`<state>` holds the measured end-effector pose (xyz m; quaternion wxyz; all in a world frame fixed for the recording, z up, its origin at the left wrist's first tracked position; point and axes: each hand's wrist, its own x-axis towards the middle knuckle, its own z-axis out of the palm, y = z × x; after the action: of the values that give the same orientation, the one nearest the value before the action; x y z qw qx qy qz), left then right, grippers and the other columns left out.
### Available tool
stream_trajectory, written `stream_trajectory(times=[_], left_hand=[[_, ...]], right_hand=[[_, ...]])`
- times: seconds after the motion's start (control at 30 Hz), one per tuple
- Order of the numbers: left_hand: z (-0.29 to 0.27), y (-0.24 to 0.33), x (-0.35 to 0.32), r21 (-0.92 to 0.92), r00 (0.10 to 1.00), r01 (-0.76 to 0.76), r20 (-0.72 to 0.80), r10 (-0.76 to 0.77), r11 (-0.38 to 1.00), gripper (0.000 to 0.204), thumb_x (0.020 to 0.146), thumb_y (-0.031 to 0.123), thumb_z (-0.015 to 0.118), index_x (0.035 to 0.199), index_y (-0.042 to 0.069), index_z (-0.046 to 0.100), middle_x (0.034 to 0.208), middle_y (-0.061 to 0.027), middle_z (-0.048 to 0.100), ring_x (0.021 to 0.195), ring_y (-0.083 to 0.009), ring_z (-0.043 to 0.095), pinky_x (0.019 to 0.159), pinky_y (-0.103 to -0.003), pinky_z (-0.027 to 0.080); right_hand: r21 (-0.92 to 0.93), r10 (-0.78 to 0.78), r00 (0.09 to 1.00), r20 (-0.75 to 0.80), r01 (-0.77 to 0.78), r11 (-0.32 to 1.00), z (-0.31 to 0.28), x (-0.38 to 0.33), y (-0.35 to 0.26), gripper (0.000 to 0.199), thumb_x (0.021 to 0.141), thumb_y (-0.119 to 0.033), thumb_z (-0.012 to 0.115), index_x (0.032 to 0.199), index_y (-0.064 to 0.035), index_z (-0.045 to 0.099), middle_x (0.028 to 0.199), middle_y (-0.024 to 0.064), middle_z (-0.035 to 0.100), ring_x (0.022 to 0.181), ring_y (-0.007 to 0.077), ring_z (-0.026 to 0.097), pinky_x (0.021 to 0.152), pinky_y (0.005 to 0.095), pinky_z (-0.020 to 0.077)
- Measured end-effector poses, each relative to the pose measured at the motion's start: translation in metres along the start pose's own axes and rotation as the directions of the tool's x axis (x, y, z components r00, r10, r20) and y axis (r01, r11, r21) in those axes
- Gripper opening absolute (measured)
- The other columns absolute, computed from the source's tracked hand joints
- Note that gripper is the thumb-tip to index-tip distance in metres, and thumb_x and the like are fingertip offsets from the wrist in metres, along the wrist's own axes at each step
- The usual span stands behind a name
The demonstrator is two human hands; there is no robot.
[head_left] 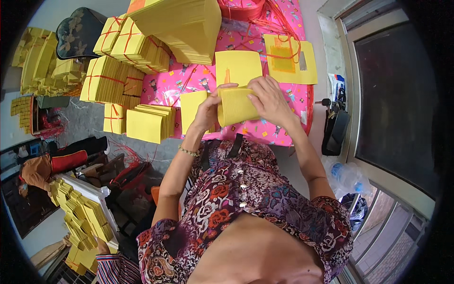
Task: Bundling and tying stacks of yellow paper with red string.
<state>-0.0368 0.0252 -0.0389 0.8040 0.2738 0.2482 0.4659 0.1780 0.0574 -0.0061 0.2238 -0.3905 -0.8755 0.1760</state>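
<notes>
Both my hands are on a yellow paper sheet [234, 110], which is bent over into a rounded fold just above the table's near edge. My left hand [207, 112] grips its left side, the thumb lying along the top. Over the right side curls my right hand [273, 102], its thumb pressed on the paper and its fingers at the far edge. Beyond them lies a flat yellow sheet [241, 62] with a small orange mark. Partly hidden by my left hand is another yellow piece [188, 106], flat on the table.
A pink patterned cloth [165, 85] covers the table. Tall yellow paper stacks [191, 35] and red-tied bundles [109, 78] fill its left side. Red strings [283, 21] trail at the far right, near a sheet with an orange square [307, 52]. A co-worker's hand [101, 246] touches yellow pieces at lower left.
</notes>
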Motion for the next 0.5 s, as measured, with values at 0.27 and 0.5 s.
stream_trajectory(times=[0.27, 0.5], left_hand=[[0.002, 0.013, 0.000, 0.719, 0.998, 0.021, -0.054, 0.026, 0.694, 0.034, 0.082, 0.007, 0.070, 0.113, 0.004, 0.056, 0.105, -0.0024, 0.060, 0.097, -0.0098, 0.054, 0.085, -0.025, 0.045], [-0.008, 0.001, -0.001, 0.673, 0.951, -0.059, -0.186, 0.247, 0.737, 0.023, 0.082, 0.003, 0.066, 0.105, 0.002, 0.061, 0.094, -0.0033, 0.065, 0.086, -0.0109, 0.059, 0.079, -0.026, 0.048]], right_hand=[[-0.063, -0.049, 0.996, 0.078, 0.054, 0.997, 0.002, -0.001, -0.013, 0.018, 0.082, -0.012, 0.059, 0.096, -0.0027, 0.053, 0.095, 0.0135, 0.049, 0.099, 0.0318, 0.049, 0.097, 0.0460, 0.0338], [0.054, 0.188, 0.823, -0.536, -0.189, 0.980, 0.002, -0.010, -0.026, 0.046, 0.076, -0.015, 0.072, 0.114, -0.0004, 0.050, 0.118, 0.0174, 0.046, 0.119, 0.0319, 0.043, 0.101, 0.0437, 0.0351]])
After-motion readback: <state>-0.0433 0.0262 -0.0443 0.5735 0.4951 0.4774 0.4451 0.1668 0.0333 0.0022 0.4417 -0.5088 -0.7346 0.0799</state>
